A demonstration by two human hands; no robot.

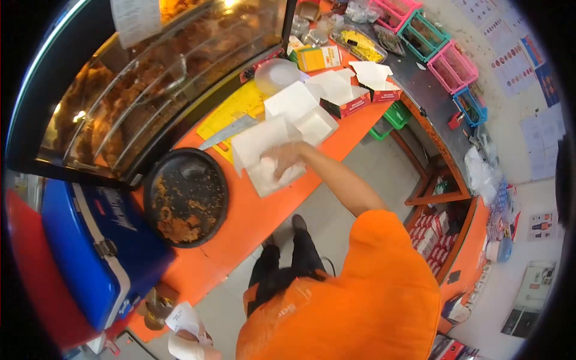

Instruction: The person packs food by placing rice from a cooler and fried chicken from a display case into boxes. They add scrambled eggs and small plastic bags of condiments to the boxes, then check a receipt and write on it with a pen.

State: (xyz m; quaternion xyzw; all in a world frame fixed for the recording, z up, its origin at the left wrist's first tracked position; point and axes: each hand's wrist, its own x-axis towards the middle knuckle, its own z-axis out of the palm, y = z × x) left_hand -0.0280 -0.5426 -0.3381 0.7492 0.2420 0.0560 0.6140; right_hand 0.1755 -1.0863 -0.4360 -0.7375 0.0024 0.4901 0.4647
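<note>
My right hand (284, 158) reaches into an open white cardboard box (251, 144) on the orange counter. Its fingers are blurred and bent around a small pale thing I cannot make out. Another open white box (300, 108) stands just behind. A large knife (229, 132) lies beside the boxes on a yellow cutting board (207, 126). At the bottom edge, white paper (183, 318) shows next to a bit of skin that may be my left hand (210, 353); its fingers are hidden.
A black round pan (187, 195) with orange-brown crumbs sits left, near a blue cooler box (102, 240). Behind is a glass display case (156, 102) of fried food. Red-and-white boxes (354, 107) stand farther along the counter (240, 219). Coloured baskets (423, 36) line the wall.
</note>
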